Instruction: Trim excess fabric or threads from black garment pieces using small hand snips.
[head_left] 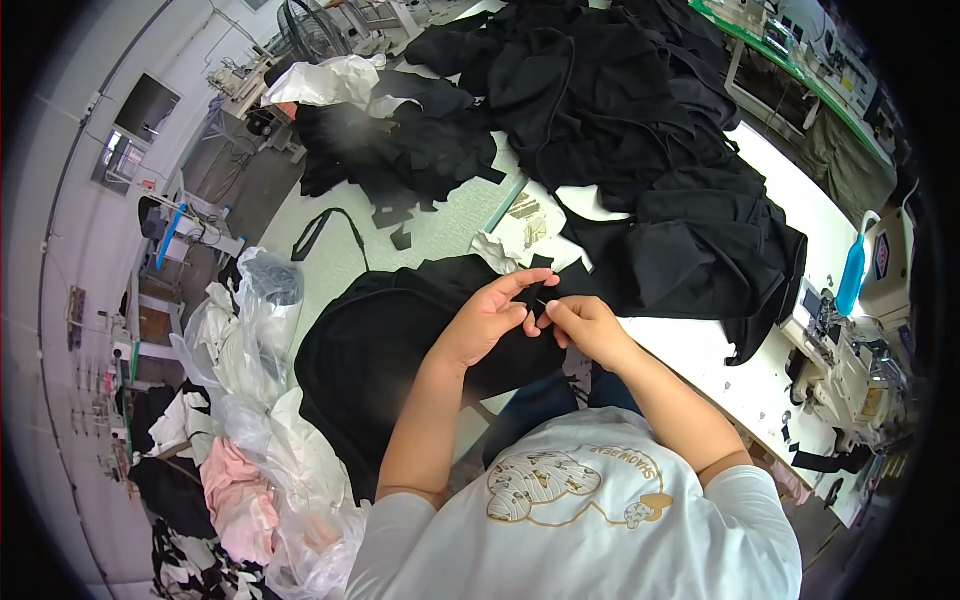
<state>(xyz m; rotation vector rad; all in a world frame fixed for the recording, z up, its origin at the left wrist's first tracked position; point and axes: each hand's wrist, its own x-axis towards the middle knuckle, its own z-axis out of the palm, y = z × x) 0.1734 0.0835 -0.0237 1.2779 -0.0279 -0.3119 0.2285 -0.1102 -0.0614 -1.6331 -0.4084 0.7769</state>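
Hard to make out: a small dark item, possibly a thread snipper, sits between the fingertips; its shape is unclear.
Left hand (487,318): fingers pinched closed on an edge of the black garment (390,350).
Right hand (585,325): closed on the same edge, fingertips touching the left's.
Garment: drapes left and below the grip, over the lap.
Beyond the grip: heaped black fabric (620,110) and a paper sheet (525,228).
Right of grip: sewing machine (850,350), blue bottle (853,270).
Left: clear plastic bags (250,330).
Surface: white worktable (790,190), workshop around.
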